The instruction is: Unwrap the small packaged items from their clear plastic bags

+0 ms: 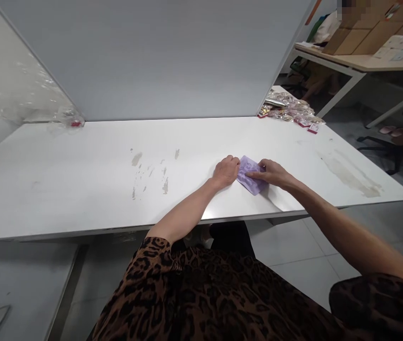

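A flat, light purple packet (pixel 252 185) with a paler pattern is held just over the white table, tilted so one corner points toward me. My left hand (pixel 227 170) is closed, its fingertips gripping the packet's left edge. From the other side my right hand (pixel 272 173) pinches it, with the thumb lying across its face and the fingers behind. What the packet contains cannot be made out.
The white table (pixel 98 189) has worn, stained patches. A grey panel (pixel 169 57) rises at its back. Several clear-wrapped packages (pixel 286 108) are heaped at the back right, and crumpled clear plastic (pixel 69 117) lies back left. Beyond stands another desk (pixel 361 61) with cardboard boxes (pixel 361 35).
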Demonstrator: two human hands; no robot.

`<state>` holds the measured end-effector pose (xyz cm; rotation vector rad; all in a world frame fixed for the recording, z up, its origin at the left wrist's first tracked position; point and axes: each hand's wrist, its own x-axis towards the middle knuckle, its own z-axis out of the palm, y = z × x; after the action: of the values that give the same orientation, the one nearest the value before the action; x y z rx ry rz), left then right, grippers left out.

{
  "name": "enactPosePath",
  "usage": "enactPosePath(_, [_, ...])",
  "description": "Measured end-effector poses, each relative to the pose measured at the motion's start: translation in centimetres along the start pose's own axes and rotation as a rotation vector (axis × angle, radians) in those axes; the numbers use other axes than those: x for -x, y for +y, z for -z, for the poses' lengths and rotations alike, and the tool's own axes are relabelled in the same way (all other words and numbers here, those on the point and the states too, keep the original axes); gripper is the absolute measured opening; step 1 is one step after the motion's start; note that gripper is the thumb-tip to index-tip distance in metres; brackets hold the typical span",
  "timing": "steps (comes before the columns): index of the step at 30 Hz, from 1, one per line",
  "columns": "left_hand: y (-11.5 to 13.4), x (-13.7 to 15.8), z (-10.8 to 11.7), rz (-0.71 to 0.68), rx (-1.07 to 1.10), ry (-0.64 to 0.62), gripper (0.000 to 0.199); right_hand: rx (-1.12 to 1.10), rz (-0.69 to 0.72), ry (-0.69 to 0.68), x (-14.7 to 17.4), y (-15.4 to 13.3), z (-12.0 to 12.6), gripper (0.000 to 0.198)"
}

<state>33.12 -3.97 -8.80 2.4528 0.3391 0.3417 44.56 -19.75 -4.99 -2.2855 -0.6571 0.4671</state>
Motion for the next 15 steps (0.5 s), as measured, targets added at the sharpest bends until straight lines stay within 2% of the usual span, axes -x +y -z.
enactPosePath(3, [-0.2, 0.0, 0.1, -0.014, 0.04, 0.03, 0.02, -0.079, -0.033, -0.064, 0.2, -0.3, 0.2, 0.065])
enactPosePath(4, [-0.3, 0.0, 0.1, -0.02, 0.068, 0.048, 0.02, -0.111, -0.029, -0.044, 0.4, -0.5, 0.7, 0.066])
enactPosePath(7, [-0.4, -0.1, 0.1, -0.035, 0.158, 0.114, 0.02, -0.086, 0.035, 0.131, 1.6, -1.3, 3.1, 0.065])
enactPosePath(9, [-0.5, -0.2, 0.0, -0.023, 0.2, 0.151, 0.019, 0.059, 0.099, 0.232, 2.5, -1.5, 4.3, 0.064])
enactPosePath(10, [-0.5, -0.2, 0.0, -0.015, 0.214, 0.162, 0.018, 0.155, 0.126, 0.241, 2.9, -1.5, 4.6, 0.061])
enactPosePath(13, [-0.6, -0.2, 0.1, -0.003, 0.236, 0.165, 0.017, 0.369, 0.165, 0.123, 3.2, -0.5, 4.8, 0.03])
enactPosePath(15, [-0.6, -0.2, 0.2, 0.008, 0.235, 0.16, 0.018, 0.287, 0.104, 0.047, 2.9, 0.9, 5.0, 0.023])
